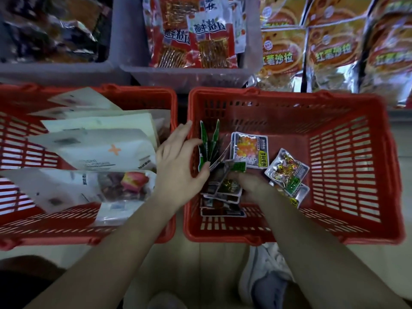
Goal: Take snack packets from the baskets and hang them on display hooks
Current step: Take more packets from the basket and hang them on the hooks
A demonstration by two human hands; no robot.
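Holding, left hand (pixel 180 166): I see its fingers curled round upright green packets (pixel 208 143).
Grip, right hand (pixel 249 186): fingers curled onto a packet stack (pixel 223 190).
Place: both inside the right red basket (pixel 278 94).

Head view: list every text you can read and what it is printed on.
"红薯沙拉": orange packets at upper right.
Red packets in the grey bin: upside-down characters, too blurred to be sure.
Small packets in the right basket, white pouches in the left basket: print too small or blurred.
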